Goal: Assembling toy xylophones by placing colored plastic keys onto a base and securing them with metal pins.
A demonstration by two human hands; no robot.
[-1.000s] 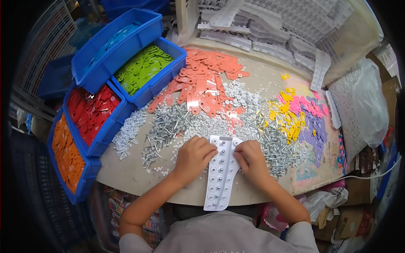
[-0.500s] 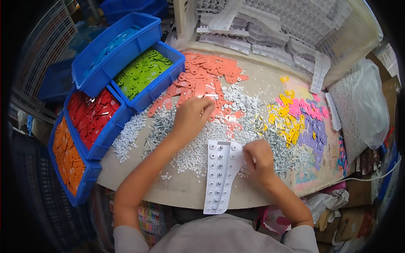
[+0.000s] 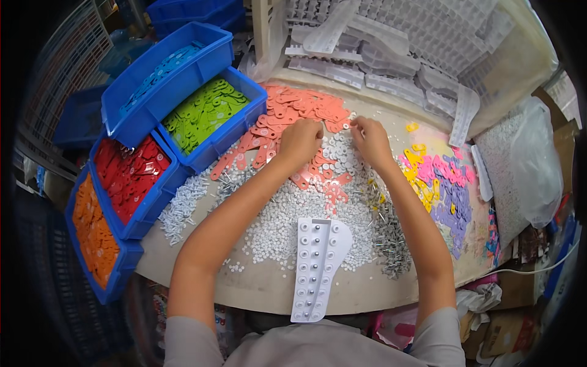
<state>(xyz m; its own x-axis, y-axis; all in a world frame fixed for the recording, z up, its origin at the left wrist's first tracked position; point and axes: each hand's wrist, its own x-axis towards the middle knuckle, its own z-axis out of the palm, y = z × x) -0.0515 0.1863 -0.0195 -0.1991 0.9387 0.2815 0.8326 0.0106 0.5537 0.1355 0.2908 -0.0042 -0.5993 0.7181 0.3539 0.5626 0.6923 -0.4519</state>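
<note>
My left hand is over the pile of coral plastic strips, its fingers curled together; what they hold, if anything, is hidden. To its right, beside a heap of larger white rings, my right hand is closed in a pinch, with something too small to name at its fingertips. A white plastic jig lies at the table's front edge in front of me. White cups line both its sides, and a row of metal pins runs down its middle channel. Neither hand touches it.
Blue bins on the left hold blue, green, red and orange strips. Small white beads and metal pins cover the table's middle. Yellow, pink and purple pieces lie right. White jigs fill a crate behind.
My right hand has moved from beside the jig to the far side of the table. My left hand has shifted slightly right and away from me. The jig sits a little lower in view.
</note>
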